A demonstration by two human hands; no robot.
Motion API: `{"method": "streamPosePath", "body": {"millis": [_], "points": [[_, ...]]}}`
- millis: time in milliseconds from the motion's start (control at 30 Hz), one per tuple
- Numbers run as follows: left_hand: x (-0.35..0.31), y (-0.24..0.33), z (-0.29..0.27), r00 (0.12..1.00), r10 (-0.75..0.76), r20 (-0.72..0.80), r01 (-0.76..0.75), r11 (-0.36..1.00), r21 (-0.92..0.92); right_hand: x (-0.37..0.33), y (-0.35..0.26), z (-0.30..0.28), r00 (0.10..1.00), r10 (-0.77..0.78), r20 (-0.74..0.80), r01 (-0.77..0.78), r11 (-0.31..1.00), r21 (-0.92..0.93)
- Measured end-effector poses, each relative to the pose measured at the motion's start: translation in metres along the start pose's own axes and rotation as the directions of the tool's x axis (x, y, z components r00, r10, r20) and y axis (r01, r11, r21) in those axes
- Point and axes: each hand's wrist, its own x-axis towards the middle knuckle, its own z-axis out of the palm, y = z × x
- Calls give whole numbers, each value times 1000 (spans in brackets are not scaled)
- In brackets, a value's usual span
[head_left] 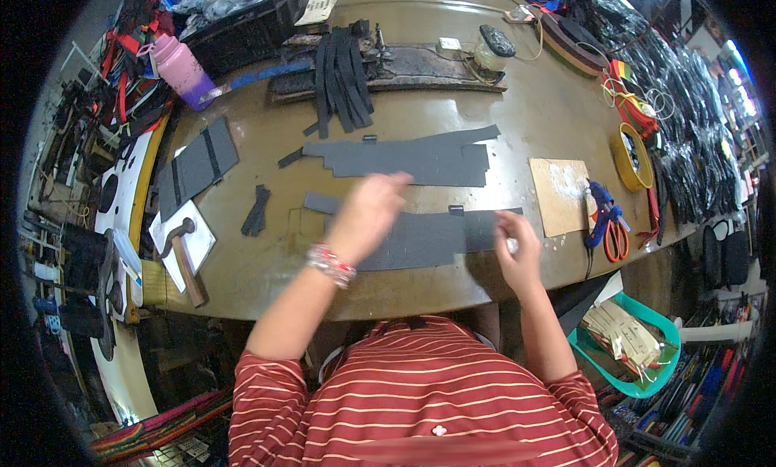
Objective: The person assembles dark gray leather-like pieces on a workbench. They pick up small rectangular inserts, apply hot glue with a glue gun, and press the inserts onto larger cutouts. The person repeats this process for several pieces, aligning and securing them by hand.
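Observation:
A dark grey cut sheet [420, 239] lies flat on the table in front of me, with a small dark clip-like piece [456, 211] at its upper edge. My left hand [372, 212], wearing a beaded bracelet, is over its left part; motion smears the fingers, so their grip does not show. At the right end of that sheet, my right hand [519, 247] has curled fingers around a small white thing, too small to name. Farther off lies a second dark grey sheet [404, 161] with stepped edges, just beyond my left fingertips.
Dark strips [343, 79] drape over a board at the back. Left are a hammer [186, 261], a dark panel [198, 166] and a pink-purple bottle [179, 69]. Right are a tan board [558, 196], orange-handled scissors [616, 239] and a yellow round container [632, 157]. A teal basket [672, 330] stands lower right.

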Motion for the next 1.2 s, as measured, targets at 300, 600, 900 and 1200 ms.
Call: {"method": "streamPosePath", "body": {"millis": [300,600,900,1200], "points": [[-22,-29,-61,965,-42,259,5,990,141,-39,55,-35,822,308,-478,-179,938,297],[-10,-35,-47,993,-84,80,63,971,232,-42,54,-32,864,305,-401,-263,952,158],[11,-146,-105,959,-231,-166,275,901,334,-42,60,-33,870,276,-408,-256,961,103],[18,-147,-106,894,-102,-436,271,898,346,-38,53,-31,860,318,-398,-247,944,220]]}}
